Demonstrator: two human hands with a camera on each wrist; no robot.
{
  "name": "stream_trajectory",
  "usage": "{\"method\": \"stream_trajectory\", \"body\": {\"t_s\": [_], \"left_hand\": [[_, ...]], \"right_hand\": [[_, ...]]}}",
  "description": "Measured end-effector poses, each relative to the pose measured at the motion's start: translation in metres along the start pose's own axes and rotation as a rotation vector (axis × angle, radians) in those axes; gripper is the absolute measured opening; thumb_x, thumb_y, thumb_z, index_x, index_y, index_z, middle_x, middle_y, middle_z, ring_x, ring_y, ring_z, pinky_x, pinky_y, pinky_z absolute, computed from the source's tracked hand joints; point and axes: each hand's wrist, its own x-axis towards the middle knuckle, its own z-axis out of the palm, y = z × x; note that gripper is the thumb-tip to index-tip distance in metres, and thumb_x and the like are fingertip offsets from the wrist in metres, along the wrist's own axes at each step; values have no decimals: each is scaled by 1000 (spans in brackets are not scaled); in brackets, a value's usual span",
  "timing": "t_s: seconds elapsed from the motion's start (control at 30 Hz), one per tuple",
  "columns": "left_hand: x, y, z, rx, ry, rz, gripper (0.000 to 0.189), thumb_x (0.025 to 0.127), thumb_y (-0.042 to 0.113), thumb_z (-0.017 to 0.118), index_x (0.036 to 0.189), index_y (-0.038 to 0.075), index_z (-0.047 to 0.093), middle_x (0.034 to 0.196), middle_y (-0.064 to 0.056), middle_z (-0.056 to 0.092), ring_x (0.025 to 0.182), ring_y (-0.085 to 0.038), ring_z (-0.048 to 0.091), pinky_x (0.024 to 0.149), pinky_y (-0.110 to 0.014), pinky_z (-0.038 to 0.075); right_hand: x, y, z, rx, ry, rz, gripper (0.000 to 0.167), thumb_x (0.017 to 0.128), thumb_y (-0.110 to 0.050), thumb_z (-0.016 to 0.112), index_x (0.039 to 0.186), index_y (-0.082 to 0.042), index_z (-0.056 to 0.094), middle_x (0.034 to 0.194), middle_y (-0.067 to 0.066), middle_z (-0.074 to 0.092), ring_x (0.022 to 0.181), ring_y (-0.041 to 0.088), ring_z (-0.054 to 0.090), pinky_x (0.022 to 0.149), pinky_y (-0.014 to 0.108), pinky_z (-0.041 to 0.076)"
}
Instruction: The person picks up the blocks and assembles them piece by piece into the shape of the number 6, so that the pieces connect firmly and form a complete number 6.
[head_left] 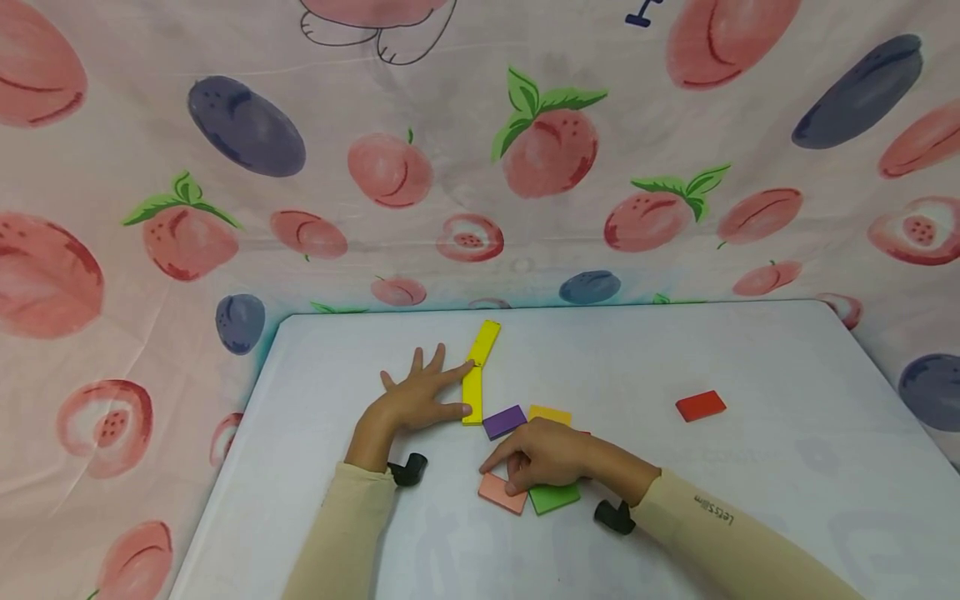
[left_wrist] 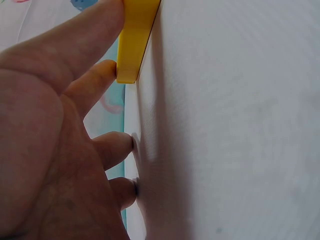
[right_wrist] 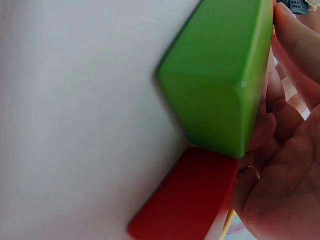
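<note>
Two thin yellow blocks lie end to end in the head view, the far yellow block [head_left: 487, 337] slanting right from the near yellow block [head_left: 472, 400]. My left hand [head_left: 416, 400] spreads its fingers beside them, index fingertip near their joint and thumb on the near one's lower end. In the left wrist view, the thumb and a finger meet a yellow block's [left_wrist: 132, 45] side. My right hand [head_left: 551, 452] pinches a pink block [head_left: 501, 493] between thumb and index finger, other fingers curled. Under that hand, a green block [head_left: 555, 497] and a red block [right_wrist: 185, 197] are partly hidden.
A purple block [head_left: 505, 422] and an orange-yellow block [head_left: 550, 414] lie just beyond the right hand. Farther right is a separate red block [head_left: 701, 406]. The white tabletop [head_left: 750, 350] ends at a fruit-patterned cloth [head_left: 525, 233] behind.
</note>
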Motion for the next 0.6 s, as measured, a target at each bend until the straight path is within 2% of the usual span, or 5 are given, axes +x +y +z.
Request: {"method": "stream_trajectory", "body": {"t_s": [0.6], "left_hand": [[-1,1,-2,5,4,2,73,91,63,64,156,47,34,173,-8,1,157,-43,-13,104,-88,-12]], "right_hand": [[-2,0,-2,6,-27,-30,37,93,-20,75,128,-31,73,77,-16,66,65,2,54,59,18,39]]}}
